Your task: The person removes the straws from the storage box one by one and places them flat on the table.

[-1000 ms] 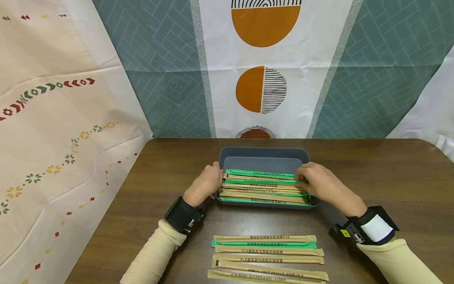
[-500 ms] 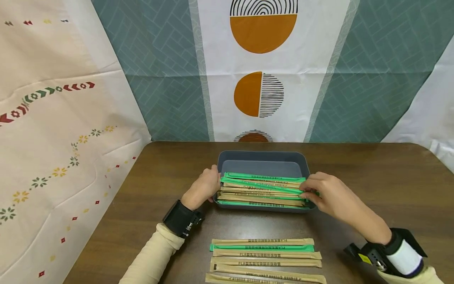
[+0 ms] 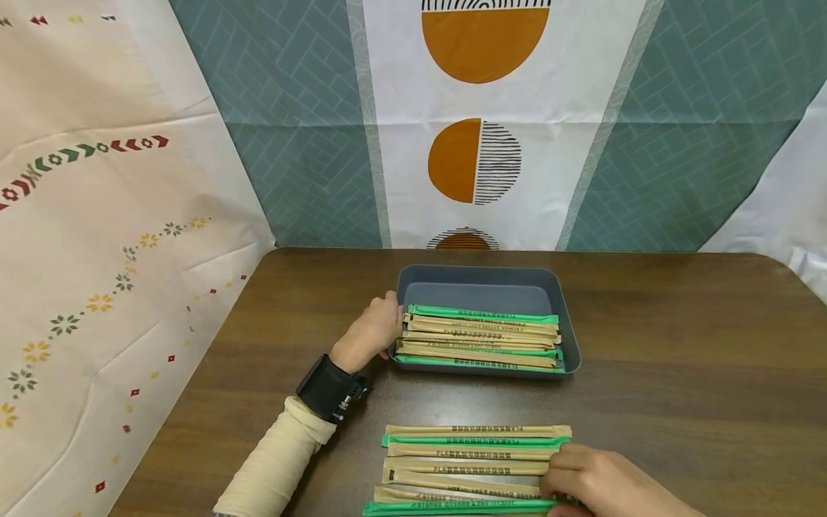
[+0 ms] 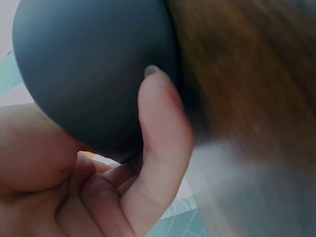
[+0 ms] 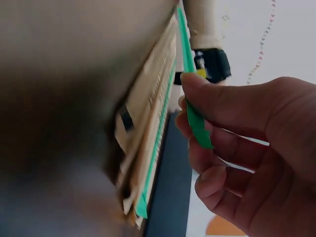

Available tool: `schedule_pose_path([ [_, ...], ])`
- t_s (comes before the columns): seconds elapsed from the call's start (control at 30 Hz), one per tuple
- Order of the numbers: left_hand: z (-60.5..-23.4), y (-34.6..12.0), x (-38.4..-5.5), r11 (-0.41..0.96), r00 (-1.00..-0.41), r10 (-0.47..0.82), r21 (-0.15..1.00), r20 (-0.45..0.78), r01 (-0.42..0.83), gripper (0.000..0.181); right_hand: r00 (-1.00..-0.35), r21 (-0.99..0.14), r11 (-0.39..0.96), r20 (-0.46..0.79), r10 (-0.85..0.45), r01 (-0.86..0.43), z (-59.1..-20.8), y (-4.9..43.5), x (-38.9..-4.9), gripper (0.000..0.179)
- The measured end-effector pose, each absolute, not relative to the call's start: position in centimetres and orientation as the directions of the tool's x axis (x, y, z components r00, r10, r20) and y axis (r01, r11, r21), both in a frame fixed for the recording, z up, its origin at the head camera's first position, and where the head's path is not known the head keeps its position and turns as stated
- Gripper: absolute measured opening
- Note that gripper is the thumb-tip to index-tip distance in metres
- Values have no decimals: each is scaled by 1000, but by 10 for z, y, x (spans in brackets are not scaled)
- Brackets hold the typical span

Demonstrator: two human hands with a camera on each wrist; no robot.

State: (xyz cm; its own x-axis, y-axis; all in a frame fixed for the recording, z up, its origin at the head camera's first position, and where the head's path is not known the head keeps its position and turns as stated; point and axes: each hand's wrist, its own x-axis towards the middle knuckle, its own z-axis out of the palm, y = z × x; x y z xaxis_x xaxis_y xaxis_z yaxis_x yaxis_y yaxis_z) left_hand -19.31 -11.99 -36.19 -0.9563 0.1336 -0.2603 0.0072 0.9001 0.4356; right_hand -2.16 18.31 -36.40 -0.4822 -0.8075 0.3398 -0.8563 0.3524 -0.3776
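My left hand (image 3: 370,330) grips the left end of a dark grey tray (image 3: 481,296). In the left wrist view its thumb (image 4: 165,118) lies along the tray's outer wall (image 4: 94,64). Between thumb and fingers, my right hand (image 3: 601,481) pinches one end of a green paper-wrapped straw (image 3: 452,508). That straw hovers at the near end of a row of wrapped straws on the table, mostly tan like this one (image 3: 465,469), with one green straw (image 3: 426,441) among them. From the right wrist, the green end (image 5: 200,128) pokes out below the thumb.
Inside the tray's near half lie several tan and green wrapped straws (image 3: 481,334). Bare brown table (image 3: 678,345) stretches to the right of the tray. A patterned cloth (image 3: 310,129) hangs behind the table, and a cream cloth (image 3: 129,301) hangs at the left.
My right hand has lifted a green straw out of the tray and brought it toward me, over the near end of the row. The left hand has kept its hold on the tray.
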Motion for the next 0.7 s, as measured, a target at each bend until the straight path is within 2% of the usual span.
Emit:
schedule_pose_path([
  [0.2, -361, -119, -193, 895, -953, 122, 446, -277, -15, 41, -530, -380, 459, 102, -842, -803, -371, 182, -16, 21],
  [0.27, -360, -119, -193, 895, -952, 122, 445, -279, -16, 41, -540, -369, 484, 59, -839, -793, -371, 183, -17, 23],
  [0.43, -359, -118, -192, 893, -952, 126, 450, -278, -13, 40, -547, -298, 506, 68, -834, -809, -369, 188, -19, 20],
  [0.53, -360, -117, -192, 891, -952, 126, 454, -279, -15, 39, -549, -311, 503, 81, -832, -807, -366, 191, -21, 17],
  [0.63, -360, -118, -192, 891, -953, 129, 453, -274, -10, 38, -574, -358, 499, 140, -807, -789, -359, 192, -27, 15],
  [0.7, -361, -120, -192, 891, -957, 133, 454, -260, 0, 37, -593, -341, 504, 241, -769, -793, -355, 193, -34, 19],
])
